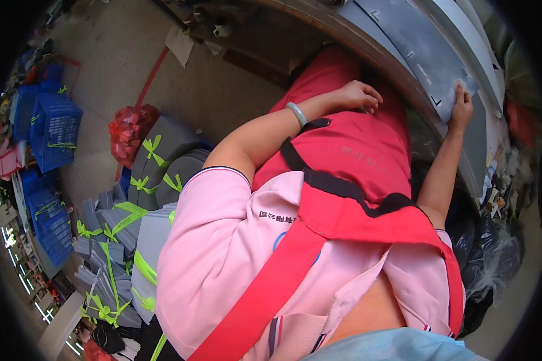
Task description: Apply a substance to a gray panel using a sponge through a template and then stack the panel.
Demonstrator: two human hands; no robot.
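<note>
I look down at my own pink shirt and red apron [343, 150]. My left hand [360, 96] rests on the apron at my lap with its fingers loosely bent and nothing in it; a pale green bangle [296, 114] circles that wrist. My right hand [462, 107] reaches up to the curved table edge [367, 48] and grips the near end of a long grey sheet piece [421, 48], with the fingertips on top of it. More grey sheets lie alongside it on the table.
On the floor to the left lie bundles of grey pieces [156, 156] tied with neon green ribbon. A red mesh bag [129, 129] and blue crates [51, 129] stand farther left. Black plastic bags [494, 259] pile up at the right.
</note>
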